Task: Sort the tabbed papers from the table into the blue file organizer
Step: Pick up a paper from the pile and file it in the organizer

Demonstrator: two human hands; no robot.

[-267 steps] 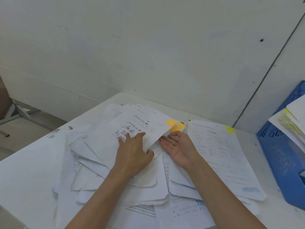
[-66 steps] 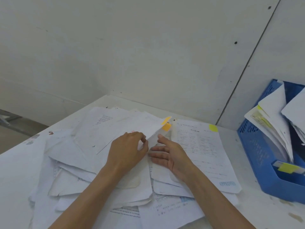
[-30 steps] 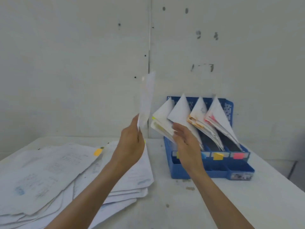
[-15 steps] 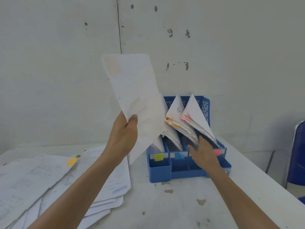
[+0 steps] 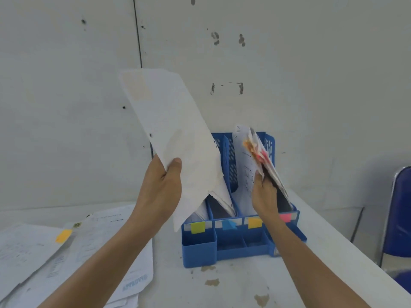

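Note:
My left hand [image 5: 161, 190] grips a white sheet [image 5: 175, 134] by its lower edge and holds it up, tilted, in front of the blue file organizer [image 5: 240, 245]. A faint orange tab shows through near the sheet's top left corner. The organizer's front carries yellow, blue, orange and pink labels. My right hand [image 5: 265, 196] reaches into the organizer's right side and grips a bundle of filed papers [image 5: 255, 152] with orange and pink tabs. A spread of papers [image 5: 66, 252] lies on the white table [image 5: 233, 287] at the left, one with an orange tab.
The organizer stands against a white wall [image 5: 311, 85]. A blue chair [image 5: 398, 214] stands past the table's right edge. Brown stains mark the tabletop in front of the organizer.
My right hand has moved up from the organizer's front into the right slots and taken hold of the filed papers. The held sheet stays raised in my left hand, closer to the organizer.

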